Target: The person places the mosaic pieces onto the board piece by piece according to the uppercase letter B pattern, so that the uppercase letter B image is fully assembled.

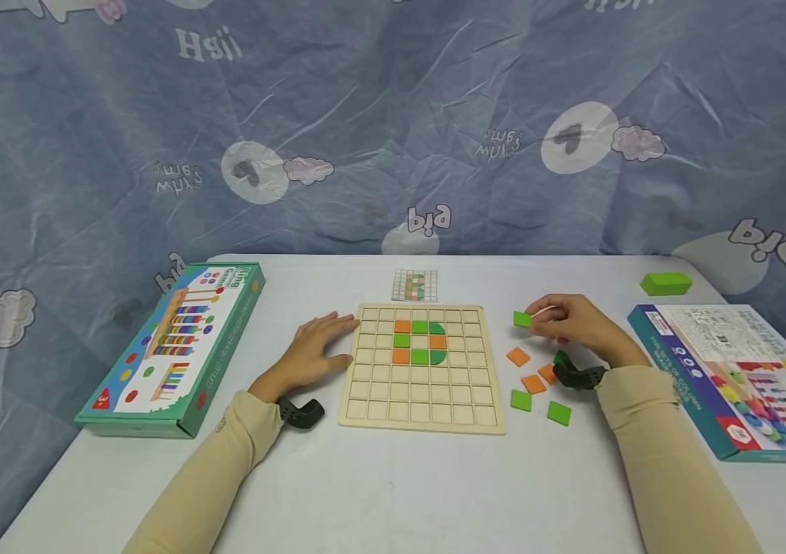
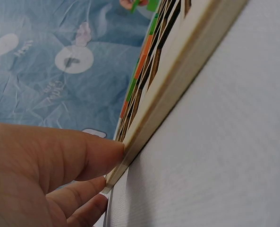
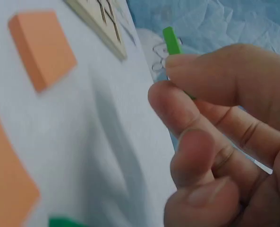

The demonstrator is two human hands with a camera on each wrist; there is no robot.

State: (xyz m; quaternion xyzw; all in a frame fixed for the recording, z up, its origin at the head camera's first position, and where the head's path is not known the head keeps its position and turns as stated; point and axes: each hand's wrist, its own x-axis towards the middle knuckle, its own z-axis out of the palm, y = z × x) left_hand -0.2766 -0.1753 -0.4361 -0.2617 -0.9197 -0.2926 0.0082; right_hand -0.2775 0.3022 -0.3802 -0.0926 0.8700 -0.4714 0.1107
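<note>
A wooden grid board (image 1: pixel 379 392) lies mid-table, with orange, light green and rounded dark green tiles set in its upper cells. Right of the board, my right hand (image 1: pixel 569 323) pinches a light green square tile (image 1: pixel 521 318) between thumb and fingers, above the table; the right wrist view shows that green tile (image 3: pixel 172 41) edge-on. My left hand (image 1: pixel 313 350) rests at the board's left edge, fingers extended, and in the left wrist view the thumb (image 2: pixel 102 151) touches the board's side (image 2: pixel 163 94). Loose orange tiles (image 1: pixel 518 357) and green tiles (image 1: pixel 521 400) lie below my right hand.
A small printed pattern card (image 1: pixel 415 285) lies behind the board. At the left is a green ring game box (image 1: pixel 178 346), and at the right another boxed game (image 1: pixel 739 377). A green block (image 1: pixel 666 284) sits at the back right. A patterned blue cloth (image 1: pixel 393 123) hangs behind the table.
</note>
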